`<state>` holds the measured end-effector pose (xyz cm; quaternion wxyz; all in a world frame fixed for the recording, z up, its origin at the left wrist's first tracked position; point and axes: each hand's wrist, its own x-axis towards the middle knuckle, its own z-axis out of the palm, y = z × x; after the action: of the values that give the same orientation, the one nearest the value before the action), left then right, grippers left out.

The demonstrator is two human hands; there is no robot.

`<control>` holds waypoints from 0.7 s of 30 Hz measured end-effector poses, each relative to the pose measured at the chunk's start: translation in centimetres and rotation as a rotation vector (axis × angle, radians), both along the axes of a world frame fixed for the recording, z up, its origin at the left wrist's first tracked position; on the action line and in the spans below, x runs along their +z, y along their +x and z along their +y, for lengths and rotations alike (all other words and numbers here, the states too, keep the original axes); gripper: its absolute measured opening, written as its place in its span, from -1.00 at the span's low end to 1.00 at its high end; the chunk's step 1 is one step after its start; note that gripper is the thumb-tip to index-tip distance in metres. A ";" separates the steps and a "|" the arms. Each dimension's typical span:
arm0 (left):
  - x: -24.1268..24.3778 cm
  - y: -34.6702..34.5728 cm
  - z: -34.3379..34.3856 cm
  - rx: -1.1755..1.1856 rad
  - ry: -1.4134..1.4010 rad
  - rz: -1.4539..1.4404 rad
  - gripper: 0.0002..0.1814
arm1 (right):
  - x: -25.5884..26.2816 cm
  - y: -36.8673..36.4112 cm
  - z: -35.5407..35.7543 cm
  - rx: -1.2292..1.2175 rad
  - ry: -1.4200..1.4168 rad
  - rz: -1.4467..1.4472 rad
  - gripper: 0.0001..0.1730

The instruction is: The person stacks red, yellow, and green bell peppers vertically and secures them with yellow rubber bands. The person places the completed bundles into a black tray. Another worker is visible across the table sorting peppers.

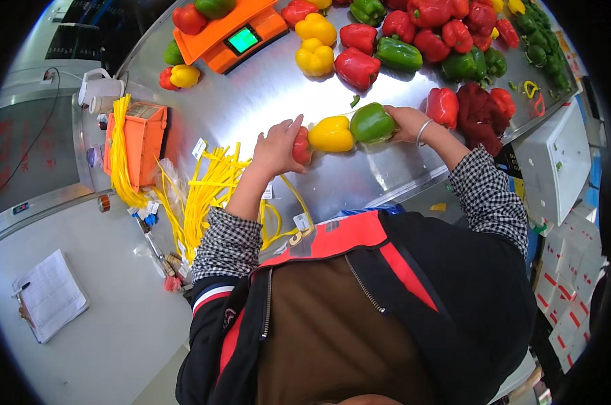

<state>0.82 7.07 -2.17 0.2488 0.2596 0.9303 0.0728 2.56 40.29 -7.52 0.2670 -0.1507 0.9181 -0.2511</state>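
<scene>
Three bell peppers lie in a row over the metal table, seemingly inside clear film or netting: a red bell pepper (302, 146), a yellow bell pepper (331, 134) and a green bell pepper (373, 123). At the row's left end, my left hand (279, 149) rests against the red pepper, thumb and fingers spread around it. My right hand (405, 124) grips the green pepper at the right end. Beside my left forearm spreads a heap of yellow tagged mesh or straps (211, 182). A maroon cloth (480, 114) lies beyond my right wrist.
An orange digital scale (229, 38) with peppers on it stands at the back left of the metal table (265, 96). Many loose peppers (429, 17) crowd the back. An orange basket (148, 126) holds yellow strands at left. Yellow-and-red scissors (535, 96) lie right, near a white foam box (556, 157).
</scene>
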 end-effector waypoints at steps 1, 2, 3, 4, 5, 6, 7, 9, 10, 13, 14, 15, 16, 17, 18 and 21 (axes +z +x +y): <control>-0.3 -0.1 -0.4 -0.006 0.034 -0.005 0.23 | -0.3 0.3 -0.3 -0.014 0.036 0.020 -0.20; -0.4 -0.3 -0.7 -0.011 0.068 -0.009 0.22 | -0.4 0.6 -0.5 -0.020 0.089 0.043 -0.31; -0.5 -0.3 -0.9 -0.017 0.105 -0.010 0.20 | -0.1 0.8 -0.6 -0.028 0.145 0.069 -0.42; -0.7 -0.2 -0.9 -0.029 0.127 0.056 0.15 | 0.1 0.9 -0.7 -0.036 0.201 0.096 -0.52; -0.7 -0.1 -1.1 -0.018 0.128 0.047 0.14 | 0.1 0.8 -0.9 -0.028 0.227 0.113 -0.60; -0.7 -0.1 -1.1 -0.012 0.136 0.037 0.14 | 0.3 0.9 -0.9 -0.025 0.259 0.129 -0.66; -0.5 -0.1 -1.0 -0.006 0.143 0.027 0.13 | 0.4 0.9 -0.9 -0.022 0.291 0.145 -0.71; 0.3 -0.3 -0.6 0.020 0.060 -0.025 0.11 | -0.5 1.1 -1.0 -0.044 0.282 0.164 -0.76; 0.6 -0.3 -0.4 0.031 0.017 -0.052 0.10 | -0.9 1.2 -1.1 -0.056 0.276 0.173 -0.76; 0.8 0.0 -0.3 0.023 -0.028 -0.048 0.13 | -1.3 2.1 -1.8 -0.113 0.282 0.142 -0.73; 1.1 0.3 0.0 0.012 -0.082 0.051 0.13 | -1.5 2.2 -2.0 -0.128 0.288 0.119 -0.73; 1.5 0.7 0.8 -0.003 -0.134 0.150 0.14 | -1.6 2.4 -2.2 -0.147 0.296 0.095 -0.73; 1.6 1.0 1.5 -0.020 -0.186 0.249 0.14 | -1.8 2.6 -2.3 -0.166 0.304 0.070 -0.73; 1.2 1.2 1.9 -0.094 -0.131 0.273 0.15 | -2.0 2.8 -2.4 -0.182 0.289 0.058 -0.73; 0.7 1.4 2.1 -0.165 -0.077 0.301 0.16 | -2.2 3.0 -2.5 -0.196 0.272 0.052 -0.73; -0.9 1.2 3.6 -0.217 0.001 0.307 0.04 | -2.3 3.4 -2.6 -0.237 0.229 0.044 -0.72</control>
<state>2.02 10.69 -3.07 0.1104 0.3666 0.9238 0.0057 5.99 37.71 -9.78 0.2309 -0.0154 0.9577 -0.1712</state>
